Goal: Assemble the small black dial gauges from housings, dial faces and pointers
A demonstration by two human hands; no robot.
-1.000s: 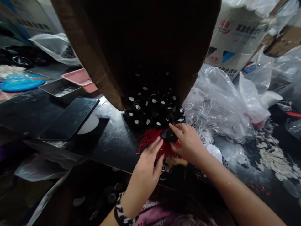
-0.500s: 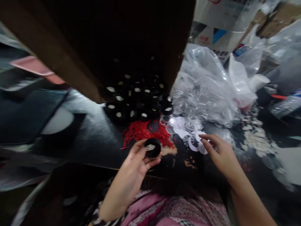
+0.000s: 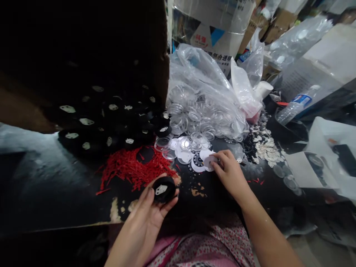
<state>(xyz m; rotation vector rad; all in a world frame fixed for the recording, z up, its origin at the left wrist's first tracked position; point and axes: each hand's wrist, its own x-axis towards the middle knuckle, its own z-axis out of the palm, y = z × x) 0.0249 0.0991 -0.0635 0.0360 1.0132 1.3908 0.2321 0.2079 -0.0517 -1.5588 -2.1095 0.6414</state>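
My left hand (image 3: 144,218) holds a round black case (image 3: 164,188) with a small white piece inside, near the front edge of the dark table (image 3: 50,193). My right hand (image 3: 229,172) rests on a small pile of white round discs (image 3: 200,160), its fingers pinching one. A heap of thin red sticks (image 3: 130,171) lies between the hands and a pile of several more black cases (image 3: 111,122), which spill from a tipped cardboard box (image 3: 83,55).
A clear plastic bag of transparent round lids (image 3: 200,111) lies behind the discs. Small white cut-outs (image 3: 267,148) are scattered to the right. A plastic water bottle (image 3: 297,105), white papers (image 3: 306,168) and cartons (image 3: 217,26) stand beyond.
My left hand lifted a black case toward me and keeps holding it. My right hand left the black case pile, went right, and now pinches a white disc. The view swung right.
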